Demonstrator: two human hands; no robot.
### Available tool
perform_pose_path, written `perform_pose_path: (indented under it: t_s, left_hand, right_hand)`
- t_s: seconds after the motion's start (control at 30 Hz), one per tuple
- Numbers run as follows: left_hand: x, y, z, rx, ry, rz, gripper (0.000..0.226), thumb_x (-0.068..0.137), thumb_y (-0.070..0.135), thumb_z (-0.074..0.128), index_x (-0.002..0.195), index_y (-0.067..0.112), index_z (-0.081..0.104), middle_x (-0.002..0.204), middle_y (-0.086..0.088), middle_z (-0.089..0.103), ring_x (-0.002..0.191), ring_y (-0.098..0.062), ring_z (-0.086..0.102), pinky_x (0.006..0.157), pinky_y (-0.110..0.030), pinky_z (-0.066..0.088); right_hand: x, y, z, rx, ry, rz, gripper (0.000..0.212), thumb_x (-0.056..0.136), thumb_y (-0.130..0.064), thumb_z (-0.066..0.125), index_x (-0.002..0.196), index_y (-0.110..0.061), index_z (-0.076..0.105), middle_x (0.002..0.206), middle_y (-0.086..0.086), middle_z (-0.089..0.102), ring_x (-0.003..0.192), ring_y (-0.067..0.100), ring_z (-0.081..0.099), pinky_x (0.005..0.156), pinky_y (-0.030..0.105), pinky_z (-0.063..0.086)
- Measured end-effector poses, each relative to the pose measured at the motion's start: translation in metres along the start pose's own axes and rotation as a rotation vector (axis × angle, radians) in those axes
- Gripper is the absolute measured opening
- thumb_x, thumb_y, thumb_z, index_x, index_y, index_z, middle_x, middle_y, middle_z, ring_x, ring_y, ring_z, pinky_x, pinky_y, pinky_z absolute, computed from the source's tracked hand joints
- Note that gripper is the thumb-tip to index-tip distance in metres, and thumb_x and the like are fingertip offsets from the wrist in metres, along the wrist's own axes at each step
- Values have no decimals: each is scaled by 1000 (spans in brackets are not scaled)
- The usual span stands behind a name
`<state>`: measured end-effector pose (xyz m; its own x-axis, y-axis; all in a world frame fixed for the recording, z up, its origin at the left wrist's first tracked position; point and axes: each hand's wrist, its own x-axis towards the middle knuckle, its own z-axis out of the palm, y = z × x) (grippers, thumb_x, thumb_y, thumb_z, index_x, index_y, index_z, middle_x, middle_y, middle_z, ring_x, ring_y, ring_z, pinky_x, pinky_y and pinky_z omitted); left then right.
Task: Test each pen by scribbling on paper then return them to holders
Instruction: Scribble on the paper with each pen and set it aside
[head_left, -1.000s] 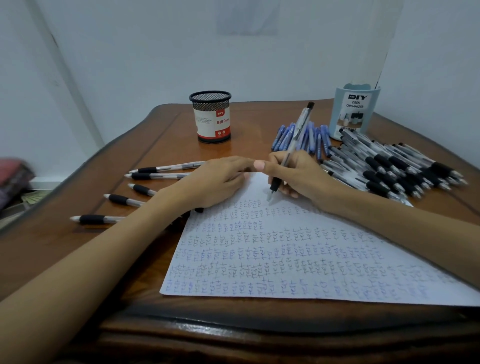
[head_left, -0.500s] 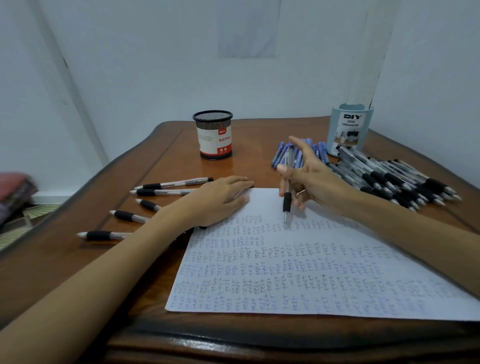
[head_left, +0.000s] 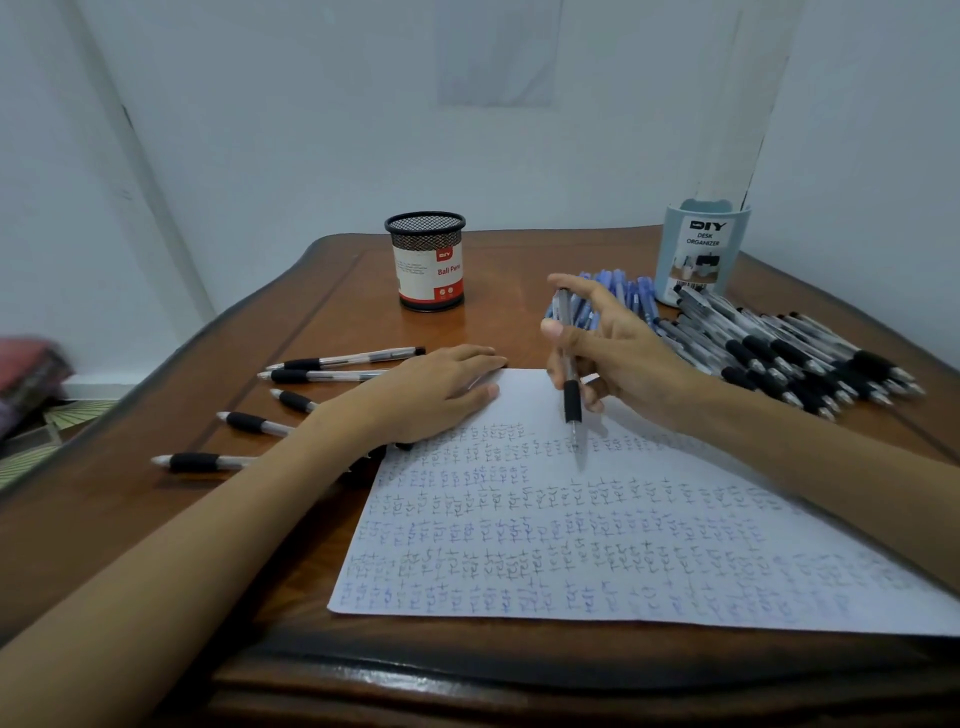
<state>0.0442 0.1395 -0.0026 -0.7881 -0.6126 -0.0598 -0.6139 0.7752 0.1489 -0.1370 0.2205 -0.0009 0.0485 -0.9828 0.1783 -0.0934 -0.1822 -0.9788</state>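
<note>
1. Five loose pens (head_left: 322, 374) lie on the table (head_left: 311, 312), far left.
2. Your L hand (head_left: 431, 395): fingers straight, flat on the paper (head_left: 571, 545), top-left corner.
3. Mesh cup (head_left: 426, 260) stands behind, well apart.
4. Your R hand (head_left: 623, 353) pinches a pen (head_left: 571, 397) upright, tip down at the top rows.
5. Blue pens (head_left: 631, 293), organizer (head_left: 701, 254) and black-grip pile (head_left: 789, 358) sit to the right.

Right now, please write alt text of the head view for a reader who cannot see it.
A right hand holds a pen tip down at a sheet of paper full of small scribbles, while the left hand lies flat on its far left corner. Loose pens lie on the table at both sides, a black holder and a blue holder behind.
</note>
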Motion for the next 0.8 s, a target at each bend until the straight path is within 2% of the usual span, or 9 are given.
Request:
perform_pose_path:
  t_s: [0.07, 0.13, 0.23, 0.33, 0.43, 0.5, 0.6, 0.73, 0.8]
  left_hand:
    - [0, -1, 0, -2, 2, 1, 50, 100, 39, 30, 147, 25, 22, 154, 6, 22, 139, -11, 23, 111, -27, 20]
    - [0, -1, 0, -1, 1, 0, 50, 100, 39, 30, 147, 25, 23, 154, 6, 22, 139, -11, 24, 111, -27, 20]
    - [-1, 0, -1, 0, -2, 2, 50, 100, 38, 30, 147, 25, 23, 154, 6, 22, 139, -12, 23, 112, -29, 21]
    - [-1, 0, -1, 2, -4, 5, 50, 100, 38, 30, 148, 25, 22, 155, 6, 21, 140, -12, 23, 113, -29, 20]
    - [-1, -1, 0, 1, -1, 4, 51, 100, 40, 30, 148, 24, 22, 155, 5, 21, 140, -12, 23, 113, -30, 20]
    - [-1, -2, 1, -1, 7, 6, 52, 99, 41, 30, 148, 23, 23, 154, 5, 22, 139, -12, 24, 113, -30, 21]
    - [0, -1, 1, 7, 9, 6, 52, 99, 40, 31, 147, 23, 24, 154, 4, 23, 139, -13, 25, 113, -31, 22]
    - [-1, 2, 0, -29, 26, -10, 52, 99, 39, 34, 147, 20, 25, 153, 3, 25, 137, -14, 29, 110, -29, 25]
    - [-2, 1, 0, -11, 30, 9, 53, 99, 40, 33, 147, 21, 25, 153, 3, 25, 136, -13, 29, 110, -29, 24]
  right_hand:
    - [1, -1, -1, 14, 22, 44, 75, 80, -28, 58, 143, -30, 17, 56, 1, 62, 40, 11, 46, 34, 20, 38]
    - [1, 0, -1, 60, 38, 97, 73, 77, -25, 62, 140, -26, 26, 55, -1, 61, 40, 9, 46, 34, 17, 38]
    - [2, 0, 1, 273, 115, 155, 38, 59, -17, 71, 94, -13, 55, 53, -6, 50, 38, 3, 41, 32, 11, 36]
    - [5, 3, 0, 503, 220, 167, 30, 58, -9, 72, 62, -15, 42, 49, -7, 41, 34, 2, 38, 32, 9, 37]
    - [3, 6, 2, 372, 167, 146, 24, 75, -11, 68, 67, -12, 45, 50, -3, 41, 34, 3, 42, 38, 14, 47]
    - [1, 5, 7, 237, 67, 147, 12, 86, -20, 60, 87, -8, 56, 54, 2, 51, 41, 9, 53, 45, 22, 54]
    - [0, 5, 7, 150, -30, 147, 27, 97, -26, 45, 116, -13, 58, 62, 6, 60, 49, 17, 62, 49, 27, 56]
    - [-1, 2, 6, 186, -59, 142, 32, 88, -32, 51, 105, -8, 64, 80, 8, 70, 56, 17, 65, 43, 24, 53]
    - [-1, 3, 8, 159, -26, 113, 22, 74, -29, 63, 86, -10, 63, 70, 4, 66, 51, 12, 59, 42, 21, 50]
